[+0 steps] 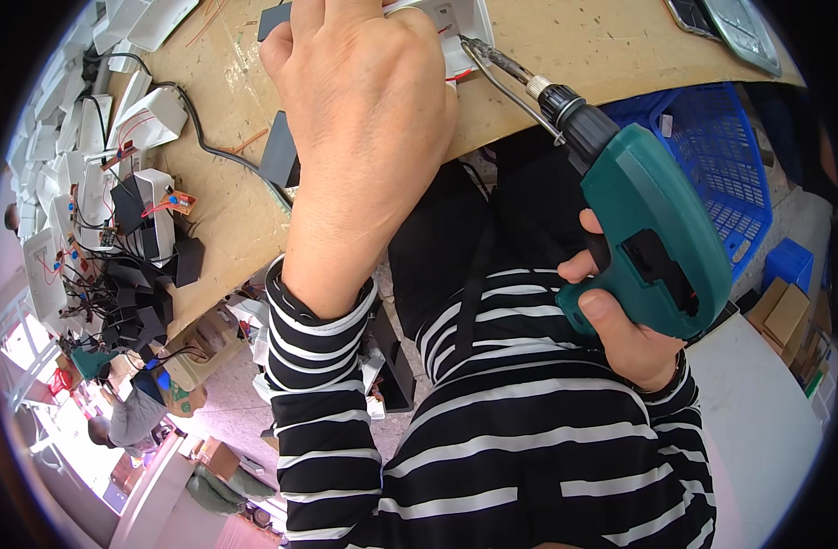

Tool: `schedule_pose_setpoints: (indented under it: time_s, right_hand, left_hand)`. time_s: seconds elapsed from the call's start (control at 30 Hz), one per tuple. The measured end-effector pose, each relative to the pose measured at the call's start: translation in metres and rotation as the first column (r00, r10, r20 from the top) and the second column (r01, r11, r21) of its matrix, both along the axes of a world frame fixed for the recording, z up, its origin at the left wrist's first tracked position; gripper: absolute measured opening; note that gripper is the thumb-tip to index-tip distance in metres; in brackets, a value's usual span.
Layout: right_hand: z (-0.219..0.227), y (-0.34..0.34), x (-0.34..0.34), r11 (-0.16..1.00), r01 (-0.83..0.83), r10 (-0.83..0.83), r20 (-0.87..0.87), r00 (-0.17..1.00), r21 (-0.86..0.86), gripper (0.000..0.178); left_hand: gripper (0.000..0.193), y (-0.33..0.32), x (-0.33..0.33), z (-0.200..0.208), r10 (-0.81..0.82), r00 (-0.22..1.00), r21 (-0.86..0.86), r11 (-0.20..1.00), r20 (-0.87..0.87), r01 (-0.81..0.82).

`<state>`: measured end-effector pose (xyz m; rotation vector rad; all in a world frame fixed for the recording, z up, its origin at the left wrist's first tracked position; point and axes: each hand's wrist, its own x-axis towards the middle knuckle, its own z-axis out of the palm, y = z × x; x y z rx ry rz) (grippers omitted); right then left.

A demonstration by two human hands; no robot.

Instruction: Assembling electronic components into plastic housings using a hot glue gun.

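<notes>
A green soldering gun (661, 220) is gripped in my right hand (620, 339), the fingers wrapped round its handle. Its thin metal tip and the curved feed tube beside it reach into a white plastic housing (474, 23) at the top edge. A short red wire (458, 77) shows by the tip. My left hand (364, 91) is back-up over the table, against the housing's left side. Its fingers are bent and partly cut off by the top edge, so what they hold is hidden. Dark flat pieces (280, 151) lie beside this hand.
On the left of the worktable (227, 192) are piled white housings (153, 119), black cables and small circuit boards (179, 201). A phone-like device (744, 32) lies top right. Below the table edge stands a blue crate (712, 156), with cardboard (780, 316) nearby. Another person (135, 421) sits lower left.
</notes>
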<state>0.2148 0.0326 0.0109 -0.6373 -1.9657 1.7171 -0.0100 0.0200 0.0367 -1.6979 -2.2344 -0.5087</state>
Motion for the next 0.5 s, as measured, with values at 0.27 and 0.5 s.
schedule_pose_setpoints:
  time_s: [0.27, 0.5]
  right_hand:
    - [0.001, 0.002, -0.006, 1.0, -0.018, 0.018, 0.0, 1.0, 0.01, 0.052]
    - [0.002, 0.001, -0.012, 0.999, 0.02, -0.02, 0.004, 1.0, -0.043, 0.052]
  left_hand:
    - [0.003, 0.0, 0.0, 0.001, -0.001, 1.0, -0.007, 1.0, 0.014, 0.001]
    - [0.003, 0.001, 0.0, 0.001, -0.001, 1.0, 0.0, 1.0, 0.01, 0.001]
